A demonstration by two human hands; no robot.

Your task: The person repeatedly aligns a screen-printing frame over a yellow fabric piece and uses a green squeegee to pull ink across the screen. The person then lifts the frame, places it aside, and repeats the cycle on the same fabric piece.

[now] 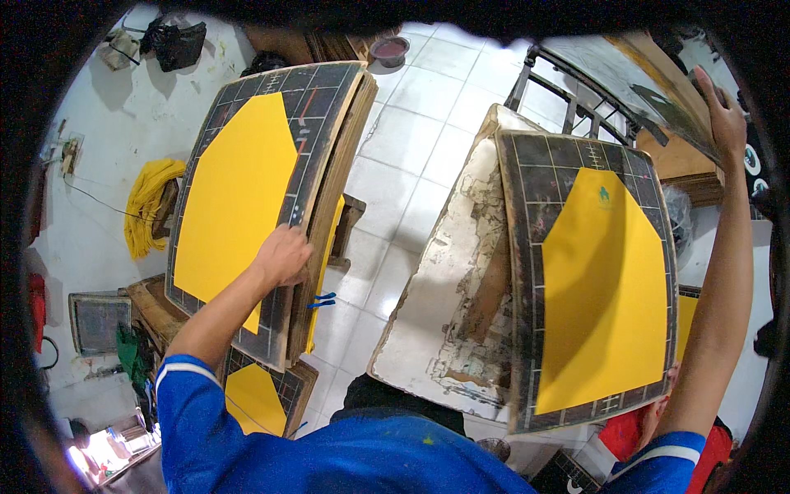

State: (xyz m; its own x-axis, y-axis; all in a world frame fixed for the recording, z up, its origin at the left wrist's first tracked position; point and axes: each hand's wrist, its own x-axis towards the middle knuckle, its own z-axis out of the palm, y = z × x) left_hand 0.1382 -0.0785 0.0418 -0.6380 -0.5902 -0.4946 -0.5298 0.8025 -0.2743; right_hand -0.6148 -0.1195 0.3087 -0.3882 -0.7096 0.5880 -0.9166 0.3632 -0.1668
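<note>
My left hand [282,255] has its fingers curled at the right edge of a stack of black gridded boards [319,103], whose top board carries a yellow cut panel [222,198]. My right hand [722,115], at the upper right, grips the raised wooden-edged screen frame [658,99]. Below that frame, a second black gridded board [522,165] holds another yellow panel [576,313] with a small green print near its top and a broad shadow across it. This board rests on a worn white panel [428,296].
Yellow cords [151,202] hang at the left wall, near black bags [173,41]. A lower board with yellow fabric [255,399] is beside me. A black metal rack [568,103] and a bowl [389,51] are beyond, on white tiles. Red fabric [617,435] shows lower right.
</note>
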